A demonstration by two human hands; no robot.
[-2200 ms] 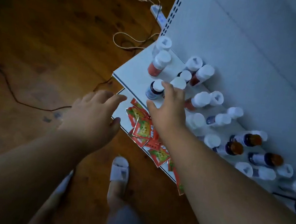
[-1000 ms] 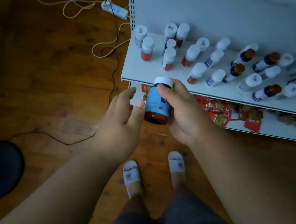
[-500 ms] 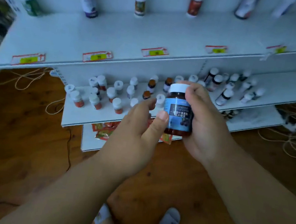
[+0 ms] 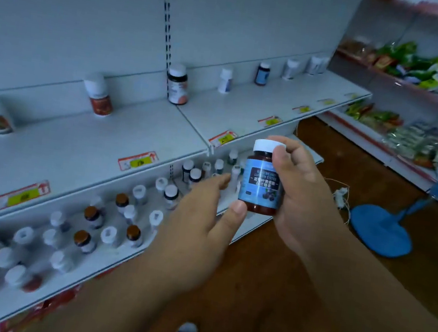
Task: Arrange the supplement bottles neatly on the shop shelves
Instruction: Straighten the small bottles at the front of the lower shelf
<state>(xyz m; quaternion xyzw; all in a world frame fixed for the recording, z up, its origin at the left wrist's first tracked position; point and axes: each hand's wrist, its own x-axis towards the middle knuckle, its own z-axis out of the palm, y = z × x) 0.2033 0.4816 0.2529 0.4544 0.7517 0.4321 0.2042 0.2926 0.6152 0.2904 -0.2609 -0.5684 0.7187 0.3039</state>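
My right hand (image 4: pixel 302 202) grips a brown supplement bottle (image 4: pixel 261 184) with a blue label and white cap, upright, in front of the shelves. My left hand (image 4: pixel 201 227) reaches beside it with fingers extended, its thumb tip touching the bottle's lower left edge. The white upper shelf (image 4: pixel 74 152) carries single spaced bottles along its back: a red-labelled one (image 4: pixel 99 94), a dark one (image 4: pixel 177 83), a white one (image 4: pixel 225 81). On the lower shelf (image 4: pixel 116 258) stand several crowded bottles (image 4: pixel 110 224) with white or brown caps.
Price tags (image 4: pixel 136 159) line the upper shelf's front edge. Red sachets (image 4: pixel 55 303) show under the lower shelf. At right are snack shelves (image 4: pixel 411 135), a blue round-based stand (image 4: pixel 379 231) and a power strip (image 4: pixel 340 194) on the wooden floor (image 4: pixel 278 299).
My right hand took the blue-labelled bottle off the lower shelf and raised it. My view rose from the floor and lower shelf to the upper shelf and swung right. My left hand joined the bottle.
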